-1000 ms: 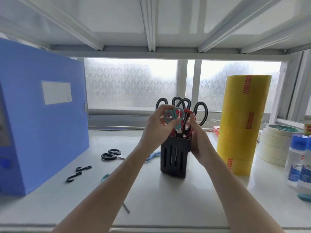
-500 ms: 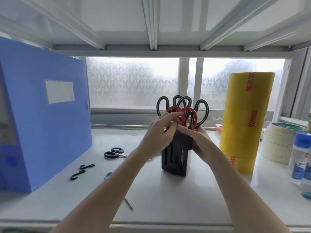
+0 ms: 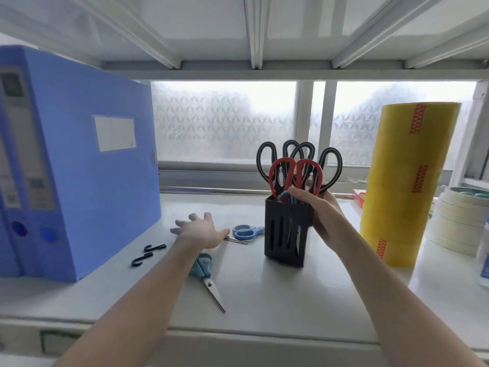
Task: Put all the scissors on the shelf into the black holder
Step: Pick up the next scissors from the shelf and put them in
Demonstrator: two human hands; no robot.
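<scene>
The black holder (image 3: 285, 234) stands mid-shelf with red-handled scissors (image 3: 295, 176), black-handled scissors (image 3: 264, 160) and a teal handle (image 3: 284, 196) in it. My right hand (image 3: 324, 215) grips the holder's right side and rim. My left hand (image 3: 198, 229) hovers left of the holder, fingers spread, holding nothing. Metal blade tips (image 3: 236, 240) stick out from under it; the rest of that pair is hidden. Small blue scissors (image 3: 247, 232) lie between this hand and the holder. Teal scissors (image 3: 205, 272) lie nearer the front, partly under my left forearm.
A tall blue file box (image 3: 79, 160) fills the left. Two black hooks (image 3: 154, 247) lie beside it. A yellow tape stack (image 3: 407, 181), pale tape rolls (image 3: 460, 218) and a bottle (image 3: 484, 250) crowd the right. The upper shelf hangs low overhead.
My left hand has let go of the teal scissors, now down in the holder, and moved left and down over the shelf. My right hand stays on the holder.
</scene>
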